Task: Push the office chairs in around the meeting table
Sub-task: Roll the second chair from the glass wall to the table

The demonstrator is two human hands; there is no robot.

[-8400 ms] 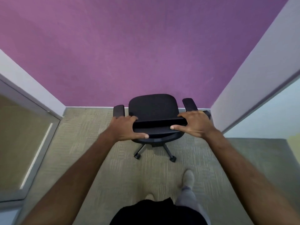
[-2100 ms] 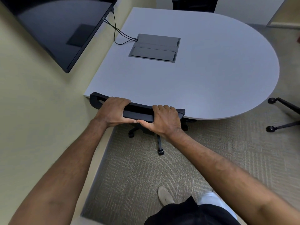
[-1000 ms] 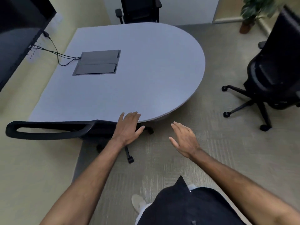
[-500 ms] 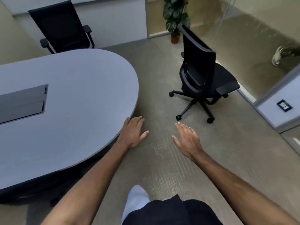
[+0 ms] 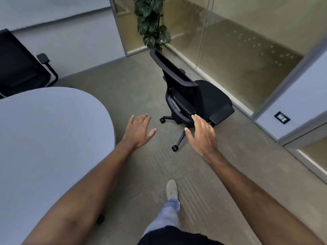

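I take the meeting table (image 5: 44,138) as my landmark: its rounded end sits at lower left. Well apart from that end, over by the glass partition (image 5: 247,55), the black office chair (image 5: 191,98) stands turned away, seat toward the glass. If I shove it carelessly, the casters could swing it into the partition or the potted plant (image 5: 152,23) behind. My left hand (image 5: 139,131) and right hand (image 5: 201,137) are both spread flat, holding nothing, short of the backrest.
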